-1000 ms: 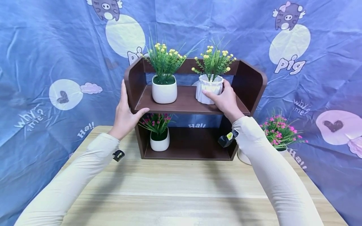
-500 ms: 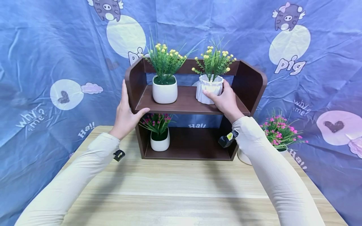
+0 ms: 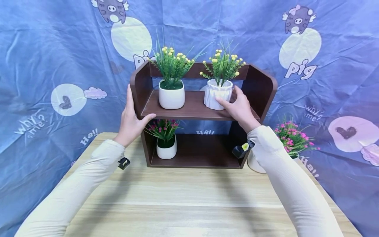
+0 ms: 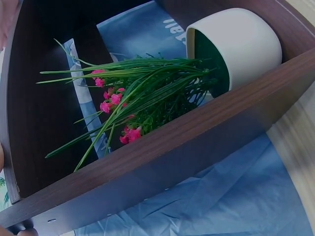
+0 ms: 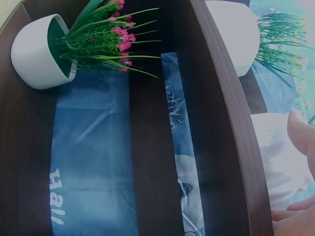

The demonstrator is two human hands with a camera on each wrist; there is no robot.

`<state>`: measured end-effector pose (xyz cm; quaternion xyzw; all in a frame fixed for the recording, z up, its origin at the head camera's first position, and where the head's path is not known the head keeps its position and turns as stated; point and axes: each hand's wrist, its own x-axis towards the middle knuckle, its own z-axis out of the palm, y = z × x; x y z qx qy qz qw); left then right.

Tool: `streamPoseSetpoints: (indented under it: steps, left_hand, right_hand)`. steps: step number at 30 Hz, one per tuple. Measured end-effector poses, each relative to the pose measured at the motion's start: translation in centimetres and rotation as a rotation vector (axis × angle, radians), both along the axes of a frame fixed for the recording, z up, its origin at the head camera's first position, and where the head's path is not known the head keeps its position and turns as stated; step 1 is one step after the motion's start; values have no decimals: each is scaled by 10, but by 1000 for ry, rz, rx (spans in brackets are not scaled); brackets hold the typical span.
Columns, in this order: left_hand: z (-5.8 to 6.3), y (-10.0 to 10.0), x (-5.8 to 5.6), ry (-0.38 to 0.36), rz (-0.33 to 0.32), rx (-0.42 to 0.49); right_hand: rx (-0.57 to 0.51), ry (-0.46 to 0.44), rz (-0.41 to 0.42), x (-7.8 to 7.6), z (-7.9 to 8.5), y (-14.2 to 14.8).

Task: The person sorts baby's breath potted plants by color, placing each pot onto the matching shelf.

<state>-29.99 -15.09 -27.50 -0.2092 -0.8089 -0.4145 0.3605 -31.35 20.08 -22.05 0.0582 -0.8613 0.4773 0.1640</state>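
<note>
My left hand (image 3: 130,123) rests along the outside of the dark brown two-tier shelf (image 3: 192,117), its fingers straight up the side panel and its thumb across the front edge of the upper board. On that upper board, at the right, stands a white fluted pot (image 3: 211,97) with a yellow-flowered artificial plant (image 3: 223,67). Around its right side is my right hand (image 3: 242,107), thumb in front and fingers spread; in the right wrist view the thumb (image 5: 299,132) stands off the pot's wall. A smooth white pot (image 3: 171,97) with yellow flowers sits upright at the left.
On the lower board, at the left, stands a smaller white pot (image 3: 166,152) with pink flowers (image 4: 115,98). Another pink-flowered plant (image 3: 294,140) is on the wooden table (image 3: 183,197), right of the shelf and partly behind my sleeve. A blue printed cloth (image 3: 192,29) hangs behind.
My right hand has loosened from the fluted pot and moved slightly right, its thumb shifting along the front. The pot and left hand stay in place.
</note>
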Motion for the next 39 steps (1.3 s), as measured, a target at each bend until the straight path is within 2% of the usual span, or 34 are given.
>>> streamPoseSetpoints:
  steps: [5, 10, 18, 23, 31, 39]
  left_hand:
    - [0, -1, -1, -3, -2, 3]
    - [-1, -1, -2, -5, -1, 2]
    - [0, 0, -1, 4, -2, 2]
    - [0, 0, 0, 4, 1, 7]
    - [0, -2, 1, 4, 13, 5]
    - [-1, -1, 1, -19, 5, 9]
  right_hand:
    - [-56, -27, 37, 11, -4, 9]
    - [-90, 14, 82, 26, -9, 17]
    - [-120, 60, 101, 54, -18, 31]
    - [-100, 93, 97, 72, -25, 38]
    - [-80, 147, 97, 89, -37, 49]
    - [-52, 164, 71, 106, -58, 61]
